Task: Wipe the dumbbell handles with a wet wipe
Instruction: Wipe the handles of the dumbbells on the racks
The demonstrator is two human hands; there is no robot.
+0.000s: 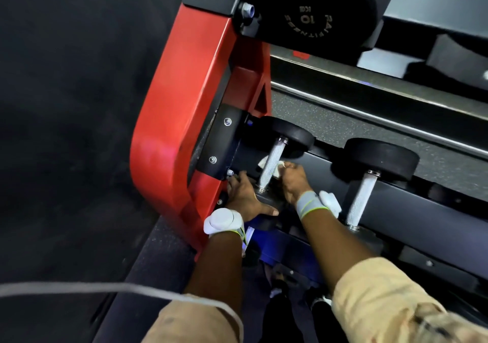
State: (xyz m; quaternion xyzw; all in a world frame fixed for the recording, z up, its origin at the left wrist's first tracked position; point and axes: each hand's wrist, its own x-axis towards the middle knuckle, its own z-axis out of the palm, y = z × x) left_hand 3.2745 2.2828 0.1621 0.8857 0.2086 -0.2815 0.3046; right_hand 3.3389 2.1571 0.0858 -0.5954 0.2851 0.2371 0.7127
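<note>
While our right hand (293,181) pinches the wet wipe (264,161) around the leftmost dumbbell handle (273,155) on the lower rack shelf (422,210), our left hand (244,194) lies flat on its near head (267,202). If we rub hard, the wipe may snag on the knurling and tear, or the dumbbell may roll.

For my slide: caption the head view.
Right hand holds a wet wipe round a dumbbell handle; left hand rests on the near weight head.
</note>
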